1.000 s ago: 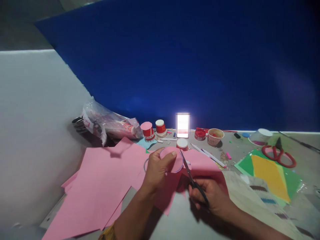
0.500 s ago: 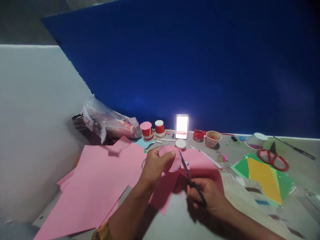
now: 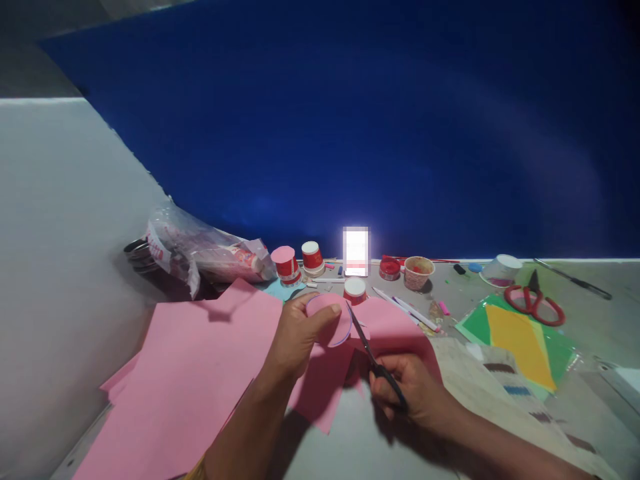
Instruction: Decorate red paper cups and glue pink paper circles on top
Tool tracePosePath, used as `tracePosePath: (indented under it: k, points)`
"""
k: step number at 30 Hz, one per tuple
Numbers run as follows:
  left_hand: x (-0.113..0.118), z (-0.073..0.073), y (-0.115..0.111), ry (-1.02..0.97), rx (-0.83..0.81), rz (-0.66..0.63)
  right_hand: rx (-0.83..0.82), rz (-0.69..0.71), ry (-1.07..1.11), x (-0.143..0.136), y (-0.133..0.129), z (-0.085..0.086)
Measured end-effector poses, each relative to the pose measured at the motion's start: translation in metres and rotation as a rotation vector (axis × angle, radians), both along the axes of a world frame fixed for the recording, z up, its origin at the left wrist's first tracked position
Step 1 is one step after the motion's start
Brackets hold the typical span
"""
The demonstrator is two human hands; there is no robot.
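My left hand [image 3: 290, 337]: thumb and fingers pinching one disc [image 3: 341, 331], thin pink paper, round, purple line along its edge, raised above matte pink sheets [image 3: 200, 380]. My right hand [image 3: 415, 390]: gripping scissors [image 3: 367, 347], metal blades, black handles, tip at the disc's right edge. Beyond: red cups [image 3: 286, 265], tapered, one topped pink; bag [image 3: 207, 243], clear crinkled plastic, red print too small to read.
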State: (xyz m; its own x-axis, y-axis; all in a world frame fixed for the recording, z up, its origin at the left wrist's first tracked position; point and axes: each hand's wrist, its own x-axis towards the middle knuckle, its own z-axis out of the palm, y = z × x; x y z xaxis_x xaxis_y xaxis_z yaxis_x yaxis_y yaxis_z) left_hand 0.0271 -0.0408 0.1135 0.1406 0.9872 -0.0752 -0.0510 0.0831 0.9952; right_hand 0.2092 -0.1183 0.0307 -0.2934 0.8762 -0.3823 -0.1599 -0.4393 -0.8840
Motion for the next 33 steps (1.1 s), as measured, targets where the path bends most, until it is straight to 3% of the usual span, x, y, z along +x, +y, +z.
tracePosePath:
  k: [6, 17, 26, 33]
  points:
    - [-0.001, 0.001, 0.000, 0.004, -0.008, -0.001, 0.010, 0.000, 0.021, 0.000, -0.002, -0.010]
    - [-0.003, 0.002, 0.000, 0.028, 0.044, -0.053, 0.010, 0.023, -0.030, 0.001, -0.001, 0.002]
    - [-0.003, 0.002, -0.001, 0.033, 0.014, -0.063, 0.019, 0.034, -0.021, 0.004, -0.001, -0.012]
    - [-0.008, -0.004, -0.006, 0.008, -0.006, -0.093, -0.007, 0.088, -0.041, 0.000, -0.004, -0.006]
